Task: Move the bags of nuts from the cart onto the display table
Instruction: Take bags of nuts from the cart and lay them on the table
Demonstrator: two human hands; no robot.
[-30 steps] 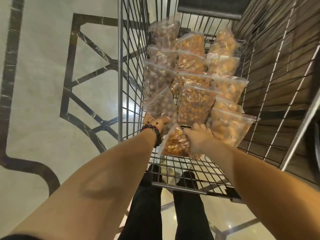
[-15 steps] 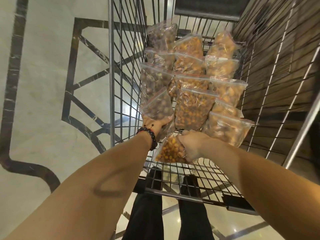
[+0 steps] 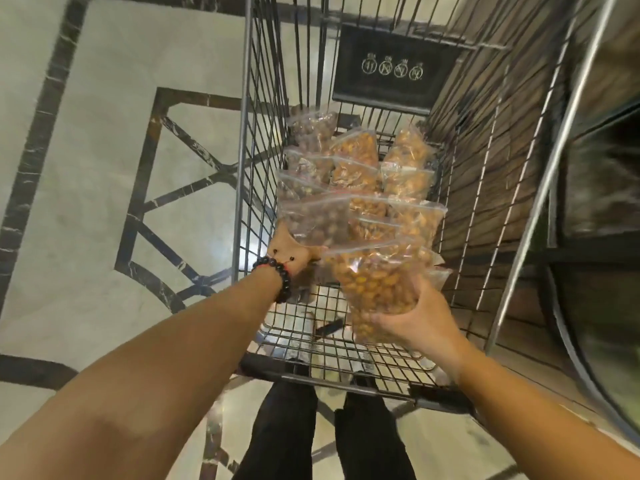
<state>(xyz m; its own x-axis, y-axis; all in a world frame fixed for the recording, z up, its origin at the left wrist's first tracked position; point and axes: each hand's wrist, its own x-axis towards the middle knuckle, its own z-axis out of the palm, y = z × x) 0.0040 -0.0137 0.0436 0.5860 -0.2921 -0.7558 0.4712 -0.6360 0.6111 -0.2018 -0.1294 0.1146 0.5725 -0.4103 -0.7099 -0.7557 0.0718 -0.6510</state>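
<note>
A wire shopping cart (image 3: 242, 174) stands in front of me with several clear zip bags of nuts lying in rows on its floor. My left hand (image 3: 294, 254), with a black bead bracelet at the wrist, grips the lower edge of a bag of dark brown nuts (image 3: 317, 220) and holds it up over the left row. My right hand (image 3: 415, 320) cups a bag of orange-yellow nuts (image 3: 374, 282) from below, lifted above the cart floor. More orange bags (image 3: 408, 181) and brown bags (image 3: 311, 133) lie further back.
A black plaque (image 3: 391, 67) hangs on the cart's far end. The near cart floor (image 3: 311, 341) is bare wire. A dark round table edge (image 3: 588, 341) and wood slat wall (image 3: 485, 202) sit to the right. Marble floor (image 3: 86, 168) spreads left; my black-trousered legs (image 3: 284, 438) stand below.
Both hands have lifted their bags off the pile. The right hand turned palm-up and moved right with the orange bag; the left raised the brown bag. My view tilted up.
</note>
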